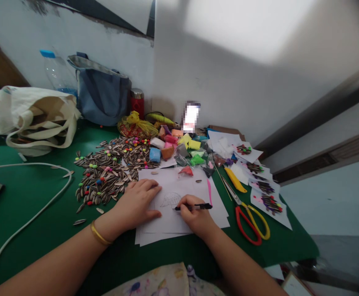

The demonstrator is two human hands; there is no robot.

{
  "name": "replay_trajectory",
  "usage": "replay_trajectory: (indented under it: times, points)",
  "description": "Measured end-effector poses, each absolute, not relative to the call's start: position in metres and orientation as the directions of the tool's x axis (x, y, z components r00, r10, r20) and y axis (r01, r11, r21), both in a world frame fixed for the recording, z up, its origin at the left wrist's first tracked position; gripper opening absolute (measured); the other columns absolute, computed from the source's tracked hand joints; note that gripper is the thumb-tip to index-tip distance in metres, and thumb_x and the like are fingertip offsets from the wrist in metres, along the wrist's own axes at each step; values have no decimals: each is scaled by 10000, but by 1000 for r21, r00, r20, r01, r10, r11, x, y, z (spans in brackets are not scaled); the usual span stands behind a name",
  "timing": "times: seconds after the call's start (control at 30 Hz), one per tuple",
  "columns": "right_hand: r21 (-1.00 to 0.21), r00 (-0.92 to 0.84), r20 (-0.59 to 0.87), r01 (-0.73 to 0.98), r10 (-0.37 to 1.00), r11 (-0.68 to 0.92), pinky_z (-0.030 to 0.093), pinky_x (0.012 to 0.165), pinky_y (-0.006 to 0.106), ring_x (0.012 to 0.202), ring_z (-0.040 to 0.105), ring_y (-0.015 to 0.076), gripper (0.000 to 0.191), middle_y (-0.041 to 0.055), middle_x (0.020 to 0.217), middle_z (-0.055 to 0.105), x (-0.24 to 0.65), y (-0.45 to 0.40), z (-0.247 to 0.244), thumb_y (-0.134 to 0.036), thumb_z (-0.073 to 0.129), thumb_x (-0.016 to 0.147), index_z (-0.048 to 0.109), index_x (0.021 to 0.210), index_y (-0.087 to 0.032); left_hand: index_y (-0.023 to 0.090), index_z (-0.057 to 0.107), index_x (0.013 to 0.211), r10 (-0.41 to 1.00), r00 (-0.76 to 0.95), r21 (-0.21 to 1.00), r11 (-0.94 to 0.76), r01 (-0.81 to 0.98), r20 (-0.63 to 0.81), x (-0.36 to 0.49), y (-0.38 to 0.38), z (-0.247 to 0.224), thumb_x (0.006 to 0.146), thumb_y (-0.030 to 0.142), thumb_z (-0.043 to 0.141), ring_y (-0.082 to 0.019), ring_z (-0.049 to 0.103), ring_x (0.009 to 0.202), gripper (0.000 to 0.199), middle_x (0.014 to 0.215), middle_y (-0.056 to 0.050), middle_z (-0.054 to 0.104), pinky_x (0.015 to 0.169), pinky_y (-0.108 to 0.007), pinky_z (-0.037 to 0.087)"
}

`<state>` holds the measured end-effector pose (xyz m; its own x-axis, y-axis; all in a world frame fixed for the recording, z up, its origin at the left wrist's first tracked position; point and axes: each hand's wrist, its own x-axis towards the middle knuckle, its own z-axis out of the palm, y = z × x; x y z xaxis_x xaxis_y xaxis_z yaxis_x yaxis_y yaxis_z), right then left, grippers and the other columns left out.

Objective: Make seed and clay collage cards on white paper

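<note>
My right hand (pixel 194 213) grips a black pen (pixel 202 206), its tip close to a small drawing (pixel 171 200) on white paper (pixel 163 224). The drawing is a rounded outline with a pointed left end and fine marks inside. My left hand (pixel 140 203) lies flat on the left part of the paper, fingers apart, holding nothing. Several sheets are stacked under it. A pink strip (pixel 209 191) and a few seeds lie on the sheets. Left of the paper spreads a heap of striped sunflower seeds (pixel 105 176) mixed with bright coloured bits.
Scissors (pixel 244 211) and a yellow cutter (pixel 235 179) lie right of the paper, beside cards with seed figures (pixel 267 201). Behind are coloured clay packets (pixel 167 153), a phone (pixel 191 118), a red flask (pixel 137 103) and bags (pixel 103 96). A white cable (pixel 40 213) crosses the left.
</note>
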<state>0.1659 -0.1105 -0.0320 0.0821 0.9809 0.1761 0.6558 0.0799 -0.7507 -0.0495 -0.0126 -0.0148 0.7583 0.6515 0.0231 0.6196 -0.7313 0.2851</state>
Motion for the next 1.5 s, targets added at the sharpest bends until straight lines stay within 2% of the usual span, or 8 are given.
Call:
replay_trajectory:
  times: [0.53,1.23,1.5]
  points:
    - [-758,103,180,648,978,71,431,608,262,660,584,166,181,15,671,635,168,-110,-33,-108,492,768,643,718,-195,299,567,1325,661,751,317,-715,623,14,-49,-12,-15,737,514,735,-325,456,1276,648,1373,-82,546,1074,-462,280]
    - [-768,106,171,637,980,65,436,615,269,669,593,172,165,20,682,640,168,-110,-34,-126,499,774,640,726,-198,290,557,1335,646,762,298,-735,609,37,-50,-12,-16,741,519,734,-323,463,1267,661,1370,-82,545,1058,-454,300]
    - [-809,204,135,588,970,-11,431,603,269,656,583,166,159,9,679,620,174,-109,-35,-151,493,789,625,715,-202,284,557,1332,638,769,288,-746,601,47,-50,-12,-17,742,527,732,-323,466,1261,662,1367,-87,549,1049,-458,305]
